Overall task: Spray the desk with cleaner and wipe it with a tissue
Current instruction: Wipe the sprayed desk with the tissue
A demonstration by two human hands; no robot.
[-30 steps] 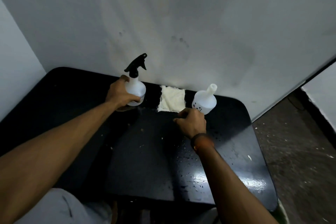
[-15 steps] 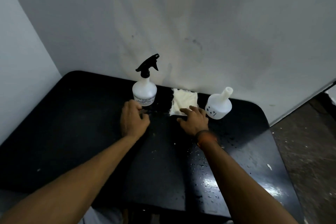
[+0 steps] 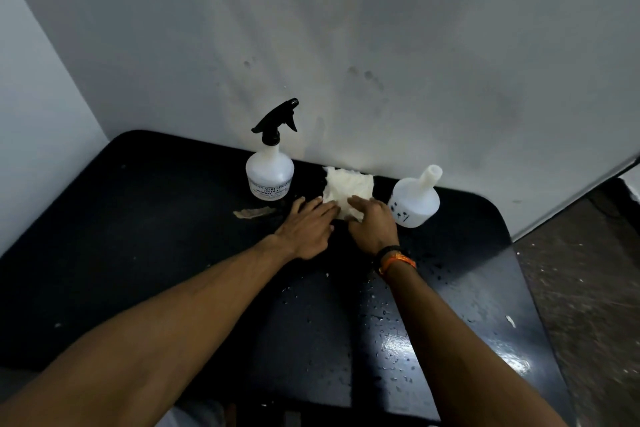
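The desk (image 3: 173, 253) before me is black and glossy, wet with small drops. My tissue (image 3: 348, 189) is soft crumpled white paper. The spray bottle (image 3: 270, 173) is milky smooth plastic with a black plastic trigger. The wall (image 3: 381, 45) looks matt.

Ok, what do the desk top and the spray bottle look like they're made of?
Desk: smooth, glossy black top, perhaps laminate or painted board; droplets bead and light glares off it. Spray bottle: translucent white plastic body, matte, with a shiny black plastic trigger head.
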